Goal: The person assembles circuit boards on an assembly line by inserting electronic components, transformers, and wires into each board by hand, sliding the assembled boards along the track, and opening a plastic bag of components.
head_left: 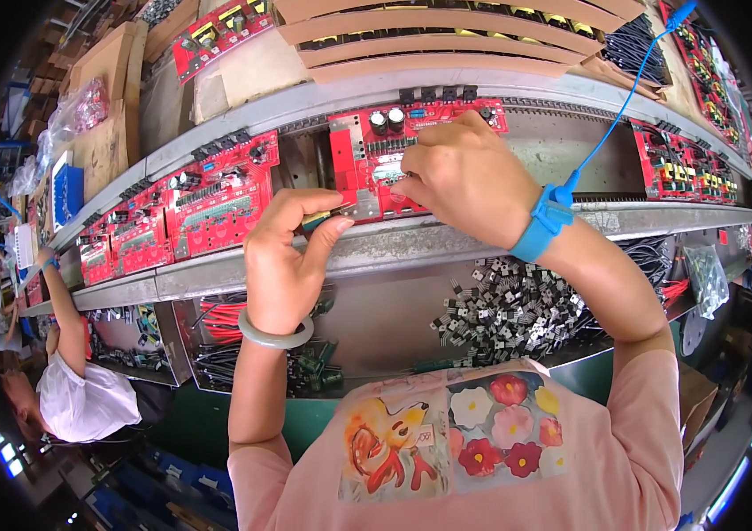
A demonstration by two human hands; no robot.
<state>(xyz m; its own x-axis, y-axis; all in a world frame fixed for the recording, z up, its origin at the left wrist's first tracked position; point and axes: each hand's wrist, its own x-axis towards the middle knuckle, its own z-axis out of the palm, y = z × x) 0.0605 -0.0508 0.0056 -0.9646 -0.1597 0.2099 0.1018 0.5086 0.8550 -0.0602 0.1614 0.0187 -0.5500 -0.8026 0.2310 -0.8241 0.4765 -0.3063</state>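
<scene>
My left hand [286, 257] pinches a small dark green capacitor [321, 218] between thumb and fingers, its thin leads pointing right toward the near left edge of a red circuit board [345, 142]. The board lies on the rail line in front of me and carries two upright round capacitors [387, 120] and a row of black parts along its far edge. Over the board's right half, my right hand [469, 177] is closed with its fingers curled down. Whatever its fingertips hold, if anything, is hidden behind the hand. A blue wrist strap [542, 226] with a coiled cord circles the right wrist.
Below the rail [394, 232], a metal tray holds a heap of black transistors [517, 310], more green capacitors [316, 367] and red wires [224, 320]. More red boards [221, 203] line the rail. Cardboard dividers [447, 44] stand beyond. At left, a co-worker [84, 394] reaches toward the line.
</scene>
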